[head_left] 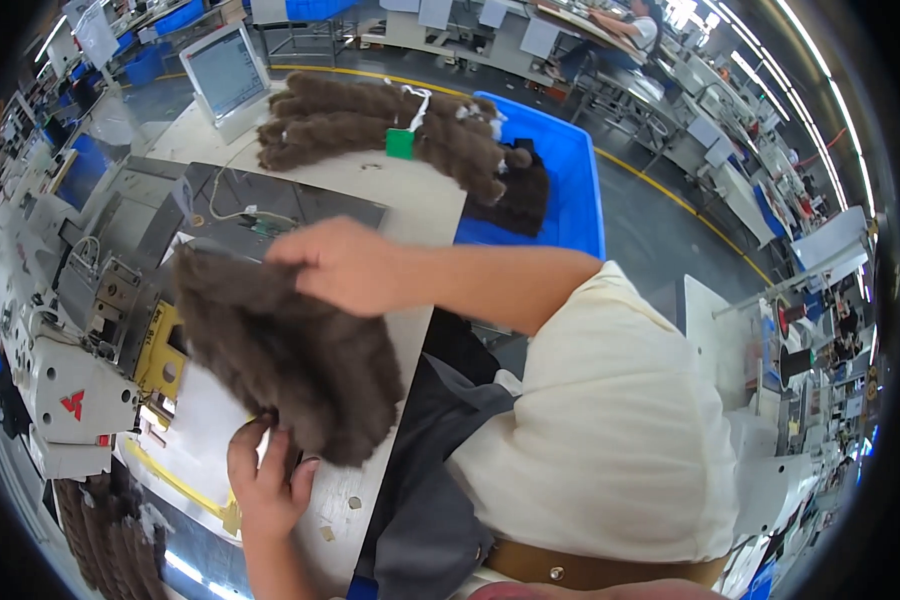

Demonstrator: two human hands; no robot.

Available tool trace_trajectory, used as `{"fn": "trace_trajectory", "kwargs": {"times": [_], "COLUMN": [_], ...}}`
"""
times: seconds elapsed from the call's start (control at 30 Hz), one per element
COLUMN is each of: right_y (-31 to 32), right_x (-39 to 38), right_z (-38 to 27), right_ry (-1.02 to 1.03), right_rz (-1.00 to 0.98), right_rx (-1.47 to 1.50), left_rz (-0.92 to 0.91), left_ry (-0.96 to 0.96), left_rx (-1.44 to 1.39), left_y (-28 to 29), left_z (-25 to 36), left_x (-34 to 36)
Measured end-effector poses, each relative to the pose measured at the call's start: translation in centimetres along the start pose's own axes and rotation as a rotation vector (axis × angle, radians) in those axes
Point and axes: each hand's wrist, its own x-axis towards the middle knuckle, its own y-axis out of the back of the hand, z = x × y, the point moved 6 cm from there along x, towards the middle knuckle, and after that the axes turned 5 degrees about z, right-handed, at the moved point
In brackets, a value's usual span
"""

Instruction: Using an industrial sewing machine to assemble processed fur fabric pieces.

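Note:
A dark grey-brown fur piece [295, 350] hangs over the edge of the work table [420, 205], blurred in places by motion. Its upper edge is pinched by my right hand [345, 268], whose forearm reaches in from the right. At the lower edge of the fur, my left hand [268, 485] has its fingertips closed on the fur, partly hidden under it. Just left of the fur is a white sewing machine [80, 400] with a yellow frame [162, 350] and a white plate.
Bundled brown fur rolls [340, 125] with a green tag [400, 143] lie at the table's far side. Beyond them stands a blue bin [575, 180] holding dark fur. A screen [227, 75] stands at the far left corner. More fur strips [105, 535] lie at lower left.

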Motion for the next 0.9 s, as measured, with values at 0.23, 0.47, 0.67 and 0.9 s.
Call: {"fn": "trace_trajectory", "kwargs": {"times": [0.23,0.47,0.67,0.9], "right_y": [20.1,38.8,44.2,46.9], "right_x": [-2.0,-10.9,-15.5,-17.7], "right_z": [-0.5,3.7,14.0,26.3], "right_ry": [-0.139,-0.364,-0.600,-0.654], "right_rz": [0.325,0.659,0.630,0.858], "right_rx": [-0.339,-0.667,-0.978,-0.616], "left_rz": [-0.002,-0.140,-0.175,-0.178], "left_ry": [0.199,0.348,0.402,0.420], "left_rx": [0.008,0.054,0.080,0.126], "left_y": [-0.3,-1.3,-2.1,-2.8], "left_z": [-1.9,-3.0,-4.3,-4.9], "left_x": [-0.1,-0.3,-0.7,-0.9]}}
